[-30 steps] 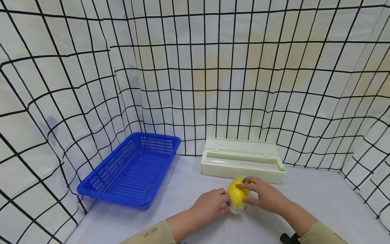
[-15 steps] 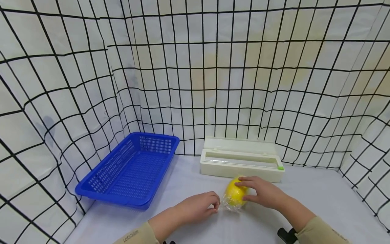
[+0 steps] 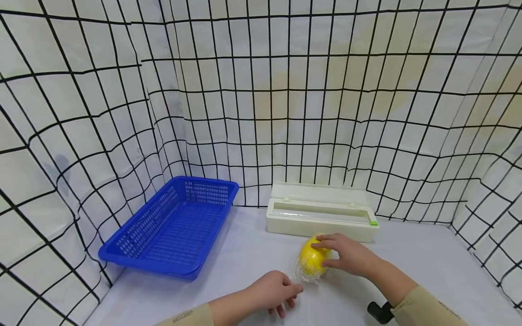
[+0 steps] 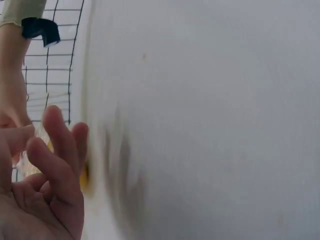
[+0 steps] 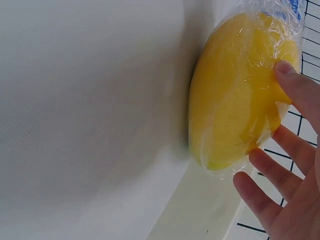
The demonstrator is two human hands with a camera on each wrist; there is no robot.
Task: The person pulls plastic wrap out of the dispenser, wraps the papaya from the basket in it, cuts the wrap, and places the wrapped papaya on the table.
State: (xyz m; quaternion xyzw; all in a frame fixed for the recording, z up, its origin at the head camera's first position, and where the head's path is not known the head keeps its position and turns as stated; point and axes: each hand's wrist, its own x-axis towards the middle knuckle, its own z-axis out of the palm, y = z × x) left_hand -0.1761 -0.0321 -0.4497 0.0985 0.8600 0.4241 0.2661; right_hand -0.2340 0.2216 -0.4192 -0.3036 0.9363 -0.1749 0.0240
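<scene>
A yellow mango-like fruit wrapped in clear cling film lies on the white table. My right hand holds it from the right. In the right wrist view the thumb presses the film side of the fruit, with fingertips at its far side and the little finger off it. Loose film bunches at the fruit's near end. My left hand is just left of that end, fingers loosely bent. In the left wrist view, thumb and index tips of the left hand come close together beside the film.
Behind the fruit stands a cream cling film dispenser box, lid raised, with a roll inside. A blue plastic basket sits at the left. White walls with black netting surround the table on the sides and back.
My left hand has come off the film at the fruit's near end, moved left, then lower and nearer, its fingers turning downward. The right hand stays on the fruit.
</scene>
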